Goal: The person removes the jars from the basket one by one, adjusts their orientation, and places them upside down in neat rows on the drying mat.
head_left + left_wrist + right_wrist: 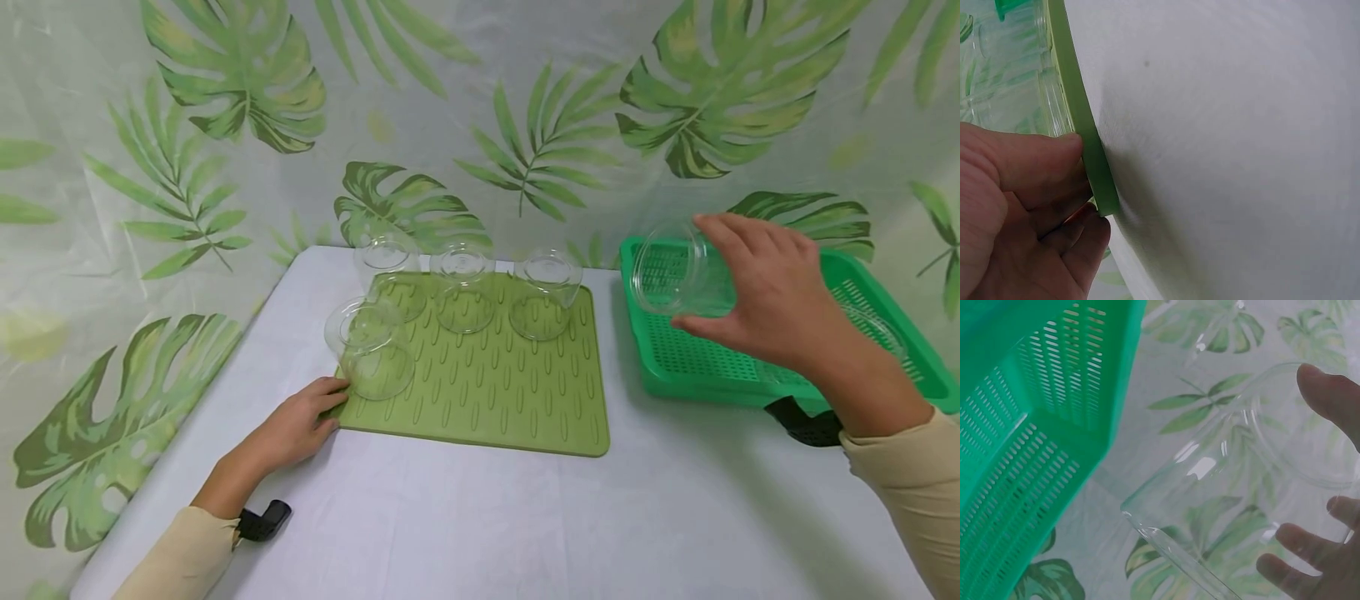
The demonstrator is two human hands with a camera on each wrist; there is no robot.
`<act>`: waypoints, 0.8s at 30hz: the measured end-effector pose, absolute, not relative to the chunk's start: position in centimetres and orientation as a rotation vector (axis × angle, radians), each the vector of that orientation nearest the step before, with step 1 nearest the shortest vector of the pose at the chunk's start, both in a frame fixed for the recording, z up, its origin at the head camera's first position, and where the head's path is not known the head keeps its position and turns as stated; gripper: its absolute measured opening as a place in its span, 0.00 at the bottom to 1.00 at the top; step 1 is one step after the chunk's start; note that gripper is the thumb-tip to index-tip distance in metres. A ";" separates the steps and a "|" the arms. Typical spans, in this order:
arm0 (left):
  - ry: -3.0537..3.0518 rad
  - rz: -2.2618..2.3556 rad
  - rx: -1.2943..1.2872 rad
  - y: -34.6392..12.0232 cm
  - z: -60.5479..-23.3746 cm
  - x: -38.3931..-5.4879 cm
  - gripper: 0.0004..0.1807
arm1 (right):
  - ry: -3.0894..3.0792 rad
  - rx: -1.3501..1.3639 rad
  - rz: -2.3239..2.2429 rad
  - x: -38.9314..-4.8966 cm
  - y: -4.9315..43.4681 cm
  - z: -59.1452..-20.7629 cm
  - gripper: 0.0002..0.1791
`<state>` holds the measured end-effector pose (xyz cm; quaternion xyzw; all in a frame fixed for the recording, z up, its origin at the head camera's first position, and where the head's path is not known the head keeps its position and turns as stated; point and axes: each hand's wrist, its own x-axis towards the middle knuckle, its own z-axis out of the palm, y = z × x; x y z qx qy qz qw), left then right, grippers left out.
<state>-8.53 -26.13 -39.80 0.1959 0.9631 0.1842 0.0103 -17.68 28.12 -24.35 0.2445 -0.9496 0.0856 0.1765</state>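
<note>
A clear cup [667, 271], tilted on its side, is held by my right hand [772, 283] above the left part of the green basket [648, 385]. In the right wrist view the thumb and fingers are spread around the see-through cup [1204, 469]. With my left hand [296, 421] I pinch the front left corner of the green ribbed mat [480, 400]. The left wrist view has that thumb against the mat's edge [1099, 169]. Several clear cups stand on the mat: one at the front left [378, 371], the others along the back, such as the right one [542, 312].
More clear ware [873, 329] lies inside the basket, partly behind my right arm. A white cloth [465, 525] covers the table, and a leaf-patterned curtain [480, 108] hangs right behind it. The basket stands to the right of the mat.
</note>
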 end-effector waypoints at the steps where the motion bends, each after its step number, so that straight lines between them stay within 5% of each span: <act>1: 3.006 0.577 0.606 -26.1 -39.8 -8.5 0.20 | -2.688 0.697 0.244 -17.7 28.1 -24.3 0.65; 24: 2.996 0.567 0.593 -26.1 -39.9 -8.7 0.20 | -2.691 0.801 0.255 -16.9 25.2 -24.6 0.61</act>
